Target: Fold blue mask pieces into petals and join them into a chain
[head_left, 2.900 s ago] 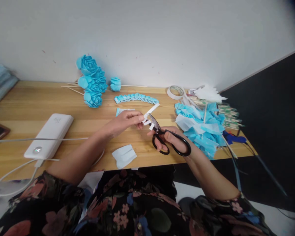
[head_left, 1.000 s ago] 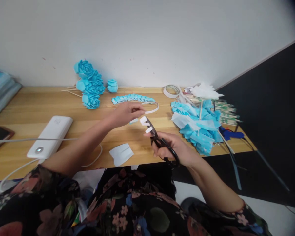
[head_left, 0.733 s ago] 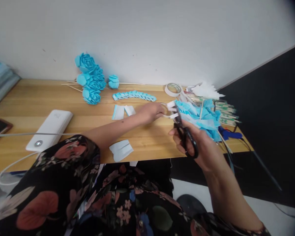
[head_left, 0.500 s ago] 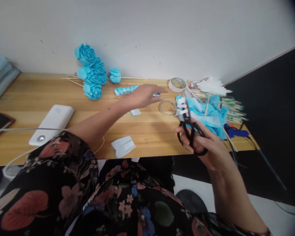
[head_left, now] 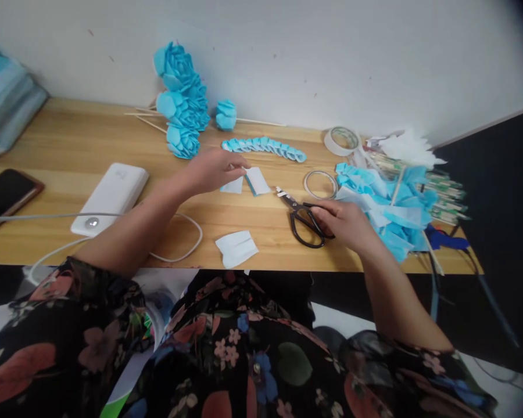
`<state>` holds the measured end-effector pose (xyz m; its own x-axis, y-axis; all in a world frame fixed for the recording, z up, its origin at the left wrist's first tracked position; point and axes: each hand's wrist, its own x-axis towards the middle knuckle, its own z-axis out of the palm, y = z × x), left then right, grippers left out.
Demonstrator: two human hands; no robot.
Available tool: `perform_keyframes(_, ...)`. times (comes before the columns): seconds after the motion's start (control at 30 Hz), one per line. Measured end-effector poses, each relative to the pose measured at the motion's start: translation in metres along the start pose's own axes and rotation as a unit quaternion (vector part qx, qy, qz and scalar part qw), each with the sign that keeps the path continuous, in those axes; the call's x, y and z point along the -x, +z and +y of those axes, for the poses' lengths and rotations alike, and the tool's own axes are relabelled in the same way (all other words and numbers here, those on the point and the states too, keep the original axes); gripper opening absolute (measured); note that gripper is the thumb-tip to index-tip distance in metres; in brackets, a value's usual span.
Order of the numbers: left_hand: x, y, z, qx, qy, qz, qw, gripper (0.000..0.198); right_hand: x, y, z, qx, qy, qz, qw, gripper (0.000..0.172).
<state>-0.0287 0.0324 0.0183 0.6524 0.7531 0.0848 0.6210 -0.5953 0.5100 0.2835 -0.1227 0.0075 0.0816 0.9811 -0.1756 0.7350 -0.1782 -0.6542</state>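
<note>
My left hand (head_left: 211,169) rests on the wooden table (head_left: 70,145) with its fingers curled down onto a small white paper piece (head_left: 233,185). A second blue-edged piece (head_left: 257,180) lies just to its right. My right hand (head_left: 345,222) holds the handles of black scissors (head_left: 304,222), which lie flat on the table. Small white tape bits (head_left: 282,193) cling to the scissor blades, which point toward the paper pieces. A thin tape ring (head_left: 320,184) lies just beyond the scissors.
Blue paper flowers on sticks (head_left: 182,98) and a folded blue strip (head_left: 264,146) lie at the back. Also here are a tape roll (head_left: 342,139), a blue paper pile (head_left: 390,206), a white power bank (head_left: 111,196) with cable, a phone (head_left: 4,194) and a folded white paper (head_left: 236,248).
My left hand set the tape ring down on the right, then pulled back to the small paper pieces. My right hand lowered the scissors from the air flat onto the table.
</note>
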Motion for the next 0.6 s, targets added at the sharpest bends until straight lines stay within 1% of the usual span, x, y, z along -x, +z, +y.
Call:
perform_keyframes(0.07,0.002,0.004,-0.005,0.016,0.001,0.009,1.000,0.035,0.004,0.003,0.002,0.098,-0.038,0.061,0.993,0.030)
perform_keyframes(0.13,0.004,0.007,-0.009,0.034,0.002,0.020,0.999,0.035,0.012,0.007,-0.003,0.182,-0.102,0.139,0.968,0.027)
perform_keyframes(0.17,0.006,0.007,-0.010,0.042,0.002,0.024,0.999,0.035,0.016,0.011,-0.009,0.204,-0.141,0.168,0.954,0.026)
perform_keyframes(0.2,0.007,0.008,-0.010,0.049,0.001,0.027,0.998,0.035,0.021,0.015,-0.016,0.207,-0.179,0.181,0.945,0.024)
perform_keyframes(0.23,0.008,0.008,-0.010,0.056,0.000,0.030,0.998,0.034,0.026,0.020,-0.024,0.195,-0.215,0.178,0.940,0.023)
perform_keyframes(0.27,0.009,0.009,-0.010,0.060,-0.001,0.033,0.998,0.034,0.030,0.025,-0.033,0.175,-0.251,0.157,0.939,0.022)
perform_keyframes(0.33,0.010,0.009,-0.007,0.068,-0.002,0.040,0.997,0.033,0.034,0.037,-0.052,0.139,-0.309,0.077,0.938,0.021)
perform_keyframes(0.37,0.011,0.010,-0.005,0.072,-0.001,0.043,0.996,0.033,0.034,0.044,-0.060,0.129,-0.329,0.039,0.935,0.022)
perform_keyframes(0.4,0.012,0.010,-0.002,0.078,0.002,0.048,0.996,0.032,0.032,0.050,-0.068,0.123,-0.338,0.018,0.933,0.023)
perform_keyframes(0.47,0.013,0.010,0.002,0.094,0.010,0.055,0.994,0.032,0.025,0.063,-0.082,0.127,-0.332,-0.016,0.934,0.026)
perform_keyframes(0.6,0.014,0.010,0.010,0.131,0.023,0.054,0.990,0.030,0.009,0.084,-0.100,0.179,-0.300,-0.097,0.932,0.022)
